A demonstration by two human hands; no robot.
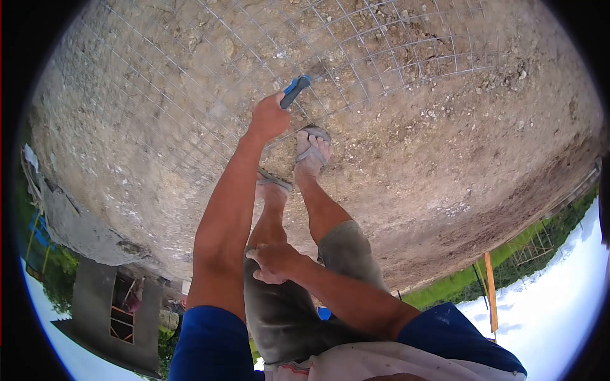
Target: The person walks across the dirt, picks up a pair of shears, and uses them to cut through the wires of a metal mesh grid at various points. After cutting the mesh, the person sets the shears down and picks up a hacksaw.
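Observation:
My left hand (pixel 270 119) reaches forward, closed around a hand tool (pixel 296 91) with blue and dark grey handles that looks like pliers; its working end is hard to make out. Just beyond it, wire mesh (pixel 356 60) with square openings lies on the ground. My right hand (pixel 277 262) rests across my left knee, fingers loosely curled, with nothing visible in them. Below the tool, my sandaled right foot (pixel 311 152) stands near the mesh edge. My left foot (pixel 273 183), also in a sandal, is slightly further back.
Bare, stony soil (pixel 445 146) surrounds me. A grey building (pixel 92 305) with a window opening shows at the lower left, upside down. An upright wooden post (pixel 490 292) and green plants (pixel 445 286) appear at the lower right. Mesh wires spread across the upper left.

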